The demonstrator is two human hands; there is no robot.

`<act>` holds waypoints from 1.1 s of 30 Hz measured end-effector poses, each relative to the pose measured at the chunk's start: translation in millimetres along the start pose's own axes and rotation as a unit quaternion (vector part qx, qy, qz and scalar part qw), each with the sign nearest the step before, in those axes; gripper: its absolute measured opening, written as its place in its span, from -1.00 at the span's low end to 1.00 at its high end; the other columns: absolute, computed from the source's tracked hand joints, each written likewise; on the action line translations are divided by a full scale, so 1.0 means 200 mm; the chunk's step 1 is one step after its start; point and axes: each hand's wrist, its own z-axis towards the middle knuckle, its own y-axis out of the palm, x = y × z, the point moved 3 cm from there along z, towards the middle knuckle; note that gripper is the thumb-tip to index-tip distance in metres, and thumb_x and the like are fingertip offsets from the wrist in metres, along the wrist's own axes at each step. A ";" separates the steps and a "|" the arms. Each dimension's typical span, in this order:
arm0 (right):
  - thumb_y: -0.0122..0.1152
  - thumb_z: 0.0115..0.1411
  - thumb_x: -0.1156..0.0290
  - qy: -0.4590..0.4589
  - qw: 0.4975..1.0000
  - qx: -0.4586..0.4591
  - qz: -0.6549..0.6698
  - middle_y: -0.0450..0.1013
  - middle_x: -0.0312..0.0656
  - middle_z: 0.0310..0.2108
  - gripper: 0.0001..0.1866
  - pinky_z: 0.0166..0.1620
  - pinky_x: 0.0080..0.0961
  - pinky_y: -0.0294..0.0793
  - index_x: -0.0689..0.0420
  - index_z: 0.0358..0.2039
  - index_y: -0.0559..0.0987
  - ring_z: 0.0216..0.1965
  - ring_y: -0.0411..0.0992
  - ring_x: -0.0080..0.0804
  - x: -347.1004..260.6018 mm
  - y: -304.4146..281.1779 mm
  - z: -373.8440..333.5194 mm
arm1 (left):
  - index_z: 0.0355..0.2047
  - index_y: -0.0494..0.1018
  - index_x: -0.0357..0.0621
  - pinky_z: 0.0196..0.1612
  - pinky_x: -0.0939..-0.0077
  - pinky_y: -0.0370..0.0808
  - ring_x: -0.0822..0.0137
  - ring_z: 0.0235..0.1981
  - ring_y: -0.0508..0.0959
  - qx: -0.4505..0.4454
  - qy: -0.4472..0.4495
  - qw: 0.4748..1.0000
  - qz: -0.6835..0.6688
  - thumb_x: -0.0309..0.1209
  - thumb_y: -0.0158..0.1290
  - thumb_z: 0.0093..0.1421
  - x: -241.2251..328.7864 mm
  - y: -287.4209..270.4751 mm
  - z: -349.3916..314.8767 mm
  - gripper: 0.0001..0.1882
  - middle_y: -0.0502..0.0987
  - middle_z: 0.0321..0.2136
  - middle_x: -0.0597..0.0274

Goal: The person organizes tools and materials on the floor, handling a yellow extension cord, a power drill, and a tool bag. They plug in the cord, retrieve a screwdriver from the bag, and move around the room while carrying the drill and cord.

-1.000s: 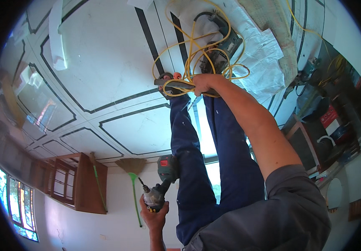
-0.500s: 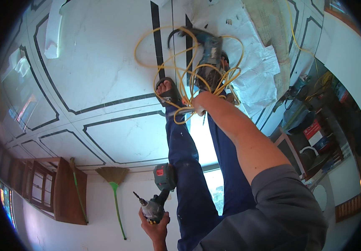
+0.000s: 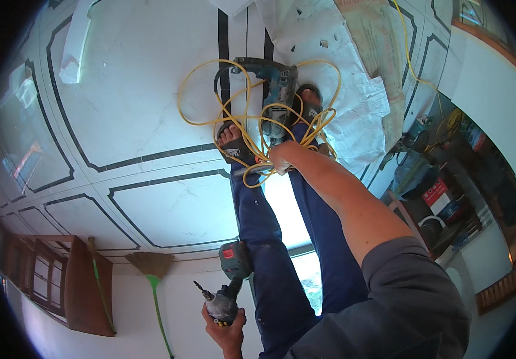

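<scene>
Here your right hand (image 3: 282, 160) is closed around the yellow cable (image 3: 252, 113), which lies in loops on the tiled floor (image 3: 132, 119) over a blue saw (image 3: 273, 84), beside your feet. Your left hand (image 3: 227, 326) grips a drill (image 3: 225, 287), bit pointing left, near a broom (image 3: 150, 269).

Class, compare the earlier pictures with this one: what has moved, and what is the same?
The view tilted, so the blue power saw shows fully. The right hand stays gripping the tangled yellow cable by the feet. The left hand still holds the green cordless drill, now lower in the picture.
</scene>
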 end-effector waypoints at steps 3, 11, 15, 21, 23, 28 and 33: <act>0.35 -0.21 0.46 0.007 0.999 0.035 0.007 0.64 -0.07 -0.34 -0.73 -0.34 -0.18 0.55 0.13 -0.38 0.75 -0.33 0.62 -0.18 0.05 0.04 0.06 | 0.15 0.29 -0.33 -0.28 0.41 0.60 0.32 -0.43 0.62 0.000 0.017 1.000 -0.011 -0.43 0.40 -0.17 -0.05 0.00 0.03 -0.15 0.60 -0.37 0.11; 0.39 -0.11 0.35 0.003 0.980 0.151 0.126 0.63 0.00 -0.22 -0.51 -0.13 -0.20 0.57 0.12 -0.08 0.67 -0.18 0.61 -0.11 0.14 0.08 -0.11 | 0.10 0.31 -0.31 -0.15 0.43 0.53 0.35 -0.30 0.55 -0.023 -0.007 0.997 -0.068 -0.44 0.37 -0.14 -0.21 -0.07 0.22 -0.24 0.54 -0.27 0.18; 0.37 -0.09 0.29 0.046 0.960 0.233 0.146 0.62 0.02 -0.16 -0.51 -0.05 -0.14 0.58 0.12 -0.08 0.64 -0.10 0.60 -0.02 0.10 0.22 -0.11 | 0.08 0.32 -0.30 -0.09 0.43 0.50 0.37 -0.25 0.52 -0.022 0.046 0.993 -0.104 -0.48 0.35 -0.09 -0.31 -0.04 0.30 -0.31 0.52 -0.22 0.18; 0.40 -0.17 0.19 0.059 0.899 0.309 0.306 0.60 0.08 -0.15 -0.38 0.01 -0.15 0.56 0.14 -0.03 0.60 -0.07 0.57 0.03 0.23 0.61 0.23 | 0.05 0.33 -0.28 -0.09 0.45 0.50 0.38 -0.22 0.53 -0.030 0.037 0.990 -0.129 -0.47 0.36 -0.07 -0.45 0.08 0.34 -0.33 0.51 -0.20 0.18; 0.40 -0.16 0.18 0.082 0.856 0.343 0.378 0.59 0.11 -0.16 -0.39 0.00 -0.14 0.56 0.19 -0.06 0.59 -0.08 0.57 0.03 0.22 0.69 0.29 | 0.05 0.33 -0.28 -0.10 0.46 0.51 0.38 -0.23 0.53 -0.025 0.029 0.990 -0.132 -0.49 0.36 -0.07 -0.58 0.12 0.35 -0.34 0.51 -0.20 0.18; 0.39 -0.15 0.18 0.081 0.760 0.488 0.422 0.59 0.10 -0.25 -0.42 -0.08 -0.13 0.55 0.25 -0.12 0.59 -0.17 0.58 0.02 0.25 0.68 0.50 | 0.09 0.31 -0.28 -0.06 0.44 0.51 0.35 -0.20 0.54 -0.037 0.007 0.989 -0.145 -0.52 0.32 -0.07 -0.83 0.27 0.34 -0.31 0.51 -0.17 0.15; 0.44 -0.19 0.17 -0.081 0.658 0.532 0.526 0.56 -0.02 -0.44 -0.45 -0.26 -0.23 0.57 0.26 -0.20 0.62 -0.40 0.54 -0.10 0.40 0.81 0.73 | 0.21 0.26 -0.34 0.03 0.30 0.50 0.19 -0.06 0.54 -0.108 0.020 0.960 -0.258 -0.61 0.29 -0.09 -1.15 0.45 0.45 -0.20 0.49 -0.03 -0.02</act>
